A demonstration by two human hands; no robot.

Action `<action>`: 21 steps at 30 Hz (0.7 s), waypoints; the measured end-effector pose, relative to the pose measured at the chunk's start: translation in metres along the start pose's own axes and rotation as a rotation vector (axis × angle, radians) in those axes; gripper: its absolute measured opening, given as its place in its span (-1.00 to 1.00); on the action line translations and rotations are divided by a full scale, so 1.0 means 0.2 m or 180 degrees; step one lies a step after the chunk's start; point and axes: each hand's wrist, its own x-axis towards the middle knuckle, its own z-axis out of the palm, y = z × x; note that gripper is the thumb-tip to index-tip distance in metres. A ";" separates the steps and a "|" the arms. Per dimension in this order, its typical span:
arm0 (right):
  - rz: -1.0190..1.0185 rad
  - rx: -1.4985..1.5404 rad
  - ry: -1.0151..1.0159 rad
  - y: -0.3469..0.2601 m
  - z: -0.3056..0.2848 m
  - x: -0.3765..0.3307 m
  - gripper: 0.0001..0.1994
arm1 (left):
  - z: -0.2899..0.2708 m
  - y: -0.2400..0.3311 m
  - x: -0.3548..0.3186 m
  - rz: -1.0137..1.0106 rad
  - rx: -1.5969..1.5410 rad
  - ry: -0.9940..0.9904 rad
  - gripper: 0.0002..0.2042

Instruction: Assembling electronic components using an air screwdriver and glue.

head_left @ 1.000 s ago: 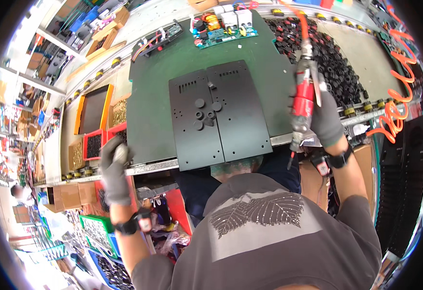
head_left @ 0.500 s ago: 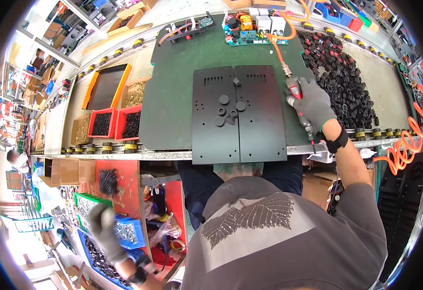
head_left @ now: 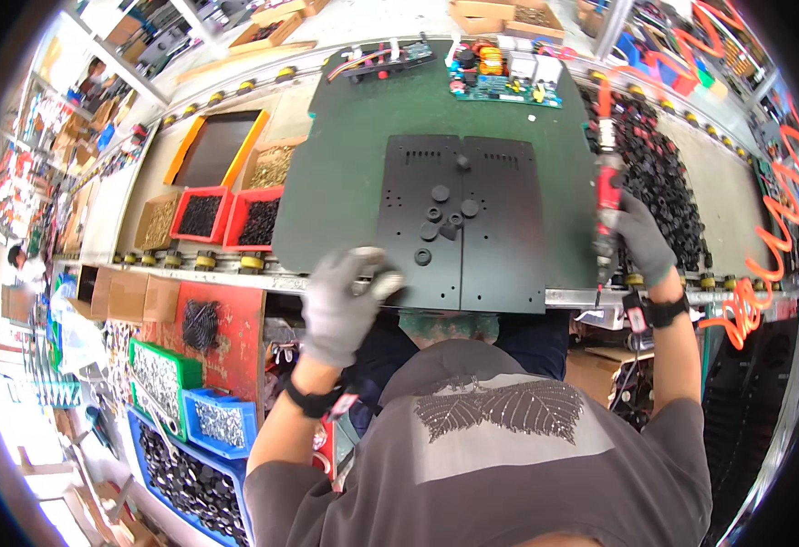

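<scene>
A black perforated metal plate (head_left: 500, 228) lies on a dark green mat (head_left: 345, 173), with small black round parts (head_left: 440, 193) on it. My left hand (head_left: 345, 301), in a grey glove, sits at the plate's near left corner with fingers curled; whether it holds small parts I cannot tell. My right hand (head_left: 641, 239), gloved too, grips a red and grey powered screwdriver (head_left: 607, 196) held upright at the plate's right edge, tip pointing down.
Red bins (head_left: 201, 215) of dark screws and cardboard trays (head_left: 270, 168) stand left of the mat. Circuit boards (head_left: 504, 77) lie at the back, a heap of black parts (head_left: 664, 182) at the right. Green and blue bins (head_left: 222, 424) sit below the bench. Another person (head_left: 21, 266) is far left.
My left hand has come up from the bins below the bench to the plate's near left corner. The right hand with the screwdriver has stayed at the plate's right edge.
</scene>
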 end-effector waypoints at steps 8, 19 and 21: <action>-0.0465 0.0774 0.0211 -0.13 0.04 -0.09 -0.52 | -1.29 -0.22 -0.71 -0.2570 0.0724 0.1448 -0.71; -0.1898 -0.0413 0.0715 0.03 0.26 -0.09 -0.44 | -1.53 -0.37 -1.25 -0.3618 0.1038 0.0592 -0.64; -0.1873 -0.0392 0.0633 0.06 0.25 -0.10 -0.51 | -1.54 -0.50 -1.25 -0.3715 0.0906 0.0724 -0.64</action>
